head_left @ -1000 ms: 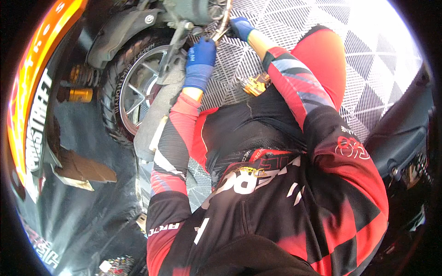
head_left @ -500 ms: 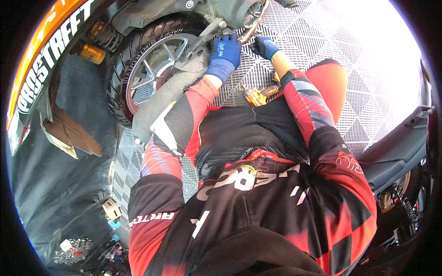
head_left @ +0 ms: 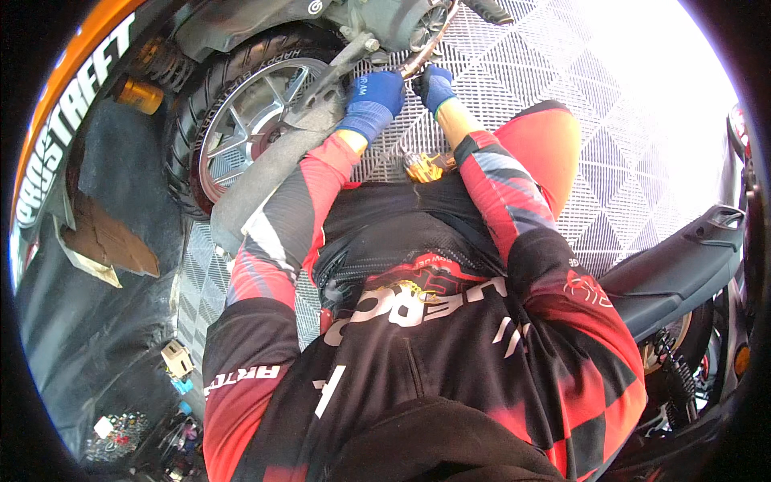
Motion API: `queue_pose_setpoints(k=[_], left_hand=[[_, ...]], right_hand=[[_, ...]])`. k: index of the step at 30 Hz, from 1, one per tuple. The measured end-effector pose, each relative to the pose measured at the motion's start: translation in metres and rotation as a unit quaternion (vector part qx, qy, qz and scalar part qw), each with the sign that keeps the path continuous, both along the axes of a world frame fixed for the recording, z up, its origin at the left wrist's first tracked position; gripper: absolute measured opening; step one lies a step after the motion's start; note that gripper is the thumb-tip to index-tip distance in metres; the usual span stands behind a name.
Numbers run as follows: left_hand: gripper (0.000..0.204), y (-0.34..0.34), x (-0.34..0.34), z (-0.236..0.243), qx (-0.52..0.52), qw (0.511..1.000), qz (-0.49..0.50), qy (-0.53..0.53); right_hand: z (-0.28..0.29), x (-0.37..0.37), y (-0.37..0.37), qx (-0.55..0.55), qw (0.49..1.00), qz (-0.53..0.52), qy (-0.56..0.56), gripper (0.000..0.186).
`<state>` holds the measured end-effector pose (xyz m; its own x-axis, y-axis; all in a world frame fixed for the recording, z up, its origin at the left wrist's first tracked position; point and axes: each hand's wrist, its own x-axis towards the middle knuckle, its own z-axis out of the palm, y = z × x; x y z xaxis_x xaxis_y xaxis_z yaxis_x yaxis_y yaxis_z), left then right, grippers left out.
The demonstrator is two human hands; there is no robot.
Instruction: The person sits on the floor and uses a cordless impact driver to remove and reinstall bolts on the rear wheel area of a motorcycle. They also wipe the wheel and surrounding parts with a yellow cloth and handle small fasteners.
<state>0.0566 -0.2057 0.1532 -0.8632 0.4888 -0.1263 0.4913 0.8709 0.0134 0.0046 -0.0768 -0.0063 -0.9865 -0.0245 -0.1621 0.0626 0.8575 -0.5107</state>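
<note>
My left hand (head_left: 376, 100), in a blue knit glove, is closed beside the lower end of a curved metal exhaust pipe (head_left: 431, 46). What its fingers hold is hidden under the glove. Close to its right, my right hand (head_left: 436, 88), gloved in blue with dark fingertips, has its fingers curled in at the same pipe end; any small thing in them cannot be made out. Just beyond is the scooter's engine (head_left: 393, 24). A grey muffler (head_left: 261, 189) runs past my left forearm, alongside the rear wheel (head_left: 233, 149).
A yellow and black power driver (head_left: 428, 167) lies on the grey tiled floor (head_left: 618, 161) by my lap. At right stands another motorbike's dark bodywork (head_left: 675, 273). An orange panel (head_left: 88, 36), gold shock absorber (head_left: 140, 95) and torn brown board (head_left: 112, 237) are at left.
The whole view has shifted slightly, moving the scene left. My left hand has drawn back a little from the engine, and my right hand has come nearer to it at the pipe.
</note>
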Motion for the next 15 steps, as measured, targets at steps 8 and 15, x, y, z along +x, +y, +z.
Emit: queue_pose_setpoints(k=[8,15], left_hand=[[0.032,-0.058,0.147,-0.047,0.154,0.978,0.089,-0.107],[0.022,-0.126,0.179,-0.055,0.351,0.921,0.168,0.016]], right_hand=[[-0.004,0.082,-0.056,0.033,0.983,-0.131,0.128,0.010],[-0.054,0.074,-0.020,-0.018,0.994,0.109,0.001,0.024]])
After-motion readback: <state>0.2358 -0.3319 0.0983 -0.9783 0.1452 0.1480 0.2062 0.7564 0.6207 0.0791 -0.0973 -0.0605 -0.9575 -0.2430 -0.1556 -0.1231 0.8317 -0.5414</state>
